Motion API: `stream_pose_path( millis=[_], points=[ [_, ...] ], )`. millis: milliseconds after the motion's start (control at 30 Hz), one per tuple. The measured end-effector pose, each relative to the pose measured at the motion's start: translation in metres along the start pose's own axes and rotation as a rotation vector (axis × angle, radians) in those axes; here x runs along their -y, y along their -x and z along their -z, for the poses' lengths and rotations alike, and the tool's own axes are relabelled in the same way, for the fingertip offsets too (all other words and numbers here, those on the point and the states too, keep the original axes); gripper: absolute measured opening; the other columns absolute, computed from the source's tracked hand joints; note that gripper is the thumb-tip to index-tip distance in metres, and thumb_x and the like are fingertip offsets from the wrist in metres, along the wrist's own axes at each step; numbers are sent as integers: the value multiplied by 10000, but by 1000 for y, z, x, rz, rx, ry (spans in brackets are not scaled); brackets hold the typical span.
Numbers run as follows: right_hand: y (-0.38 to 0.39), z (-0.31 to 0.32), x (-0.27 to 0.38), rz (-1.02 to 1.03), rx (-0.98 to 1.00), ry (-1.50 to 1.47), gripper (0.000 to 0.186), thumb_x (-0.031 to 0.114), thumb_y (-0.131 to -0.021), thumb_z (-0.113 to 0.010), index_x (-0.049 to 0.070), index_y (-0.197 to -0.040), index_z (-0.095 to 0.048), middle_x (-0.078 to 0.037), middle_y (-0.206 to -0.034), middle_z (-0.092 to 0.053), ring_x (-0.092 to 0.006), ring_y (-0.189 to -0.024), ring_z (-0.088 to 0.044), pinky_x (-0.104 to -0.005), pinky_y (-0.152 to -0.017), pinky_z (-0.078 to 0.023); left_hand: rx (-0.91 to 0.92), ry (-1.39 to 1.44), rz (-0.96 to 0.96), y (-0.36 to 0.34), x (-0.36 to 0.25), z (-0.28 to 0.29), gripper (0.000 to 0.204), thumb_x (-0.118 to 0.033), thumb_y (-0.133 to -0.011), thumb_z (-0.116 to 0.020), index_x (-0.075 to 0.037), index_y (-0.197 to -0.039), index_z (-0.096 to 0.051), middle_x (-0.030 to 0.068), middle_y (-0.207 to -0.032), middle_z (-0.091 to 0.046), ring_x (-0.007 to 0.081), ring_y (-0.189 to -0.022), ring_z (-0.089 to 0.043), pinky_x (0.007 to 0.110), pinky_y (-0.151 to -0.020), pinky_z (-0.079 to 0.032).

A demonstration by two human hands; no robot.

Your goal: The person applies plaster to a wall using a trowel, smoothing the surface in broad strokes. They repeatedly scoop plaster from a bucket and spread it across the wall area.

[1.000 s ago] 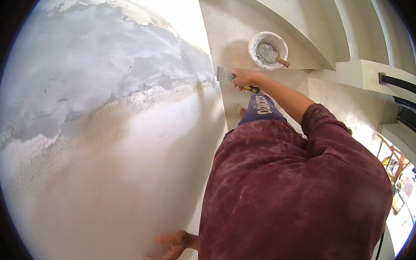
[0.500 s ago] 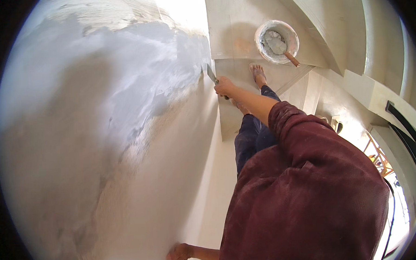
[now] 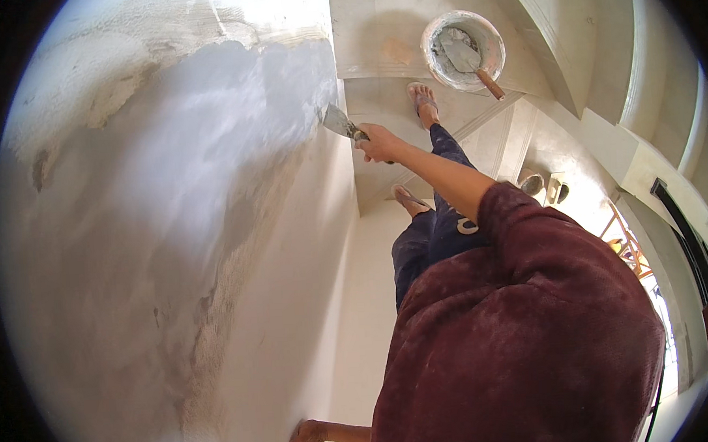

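Note:
My right hand is closed round the dark handle of a putty knife. The blade's edge meets the wall near its corner, at the lower border of a smooth grey plaster coat. Below that border the wall is pale and rougher. Down at the lower left, my left hand rests against the wall with no tool visible in it; its fingers look spread but run partly out of the picture. Beyond my feet stands a bucket of grey plaster, with a wooden-handled trowel lying in it.
My feet stand on a light landing beside the wall. Curved pale steps rise at the right, with a dark rail near the edge. Behind me on the right are a small round container and a brightly lit opening.
The putty knife has turned from nearly edge-on to showing its blade's flat side, and it has shifted slightly left. My view has tilted a little; the left hand stays against the wall.

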State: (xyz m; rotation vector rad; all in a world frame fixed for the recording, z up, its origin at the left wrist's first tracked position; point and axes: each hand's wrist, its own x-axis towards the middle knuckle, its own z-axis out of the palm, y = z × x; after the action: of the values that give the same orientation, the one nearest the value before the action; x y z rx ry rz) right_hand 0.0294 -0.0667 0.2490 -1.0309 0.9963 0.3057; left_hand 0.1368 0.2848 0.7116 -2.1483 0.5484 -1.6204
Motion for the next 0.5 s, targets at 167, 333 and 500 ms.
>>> stream_pose_path(
  millis=[167, 333, 500],
  points=[
    [-86, -5, -28, 154, -236, 455, 236, 195, -847, -575, 8, -985, -620, -249, -857, -665, -397, -781, -661, -470, -708, -535, 4, 18, -25, -11, -7, -9, 650, -474, -978, -348, 36, -1369, -251, 261, -1388, -206, 404, -1287, -210, 555, -1074, -137],
    [-34, 2, 11, 241, -51, 487, 219, 229, -883, -580, 21, -943, -616, -251, -816, -650, -433, -810, -632, -509, -721, -496, 55, -10, -20, -10, -1, 0, 663, -478, -986, -331, 47, -1373, -211, 262, -1360, -208, 402, -1258, -229, 550, -1062, -160],
    [7, 14, -1, 298, 0, 423, 198, 196, -857, -575, 10, -924, -589, -248, -842, -641, -438, -832, -621, -510, -754, -489, 116, -60, -12, -14, -4, 9, 677, -479, -1000, -285, 71, -1371, -151, 269, -1318, -197, 401, -1215, -244, 535, -1044, -187]
  ],
)
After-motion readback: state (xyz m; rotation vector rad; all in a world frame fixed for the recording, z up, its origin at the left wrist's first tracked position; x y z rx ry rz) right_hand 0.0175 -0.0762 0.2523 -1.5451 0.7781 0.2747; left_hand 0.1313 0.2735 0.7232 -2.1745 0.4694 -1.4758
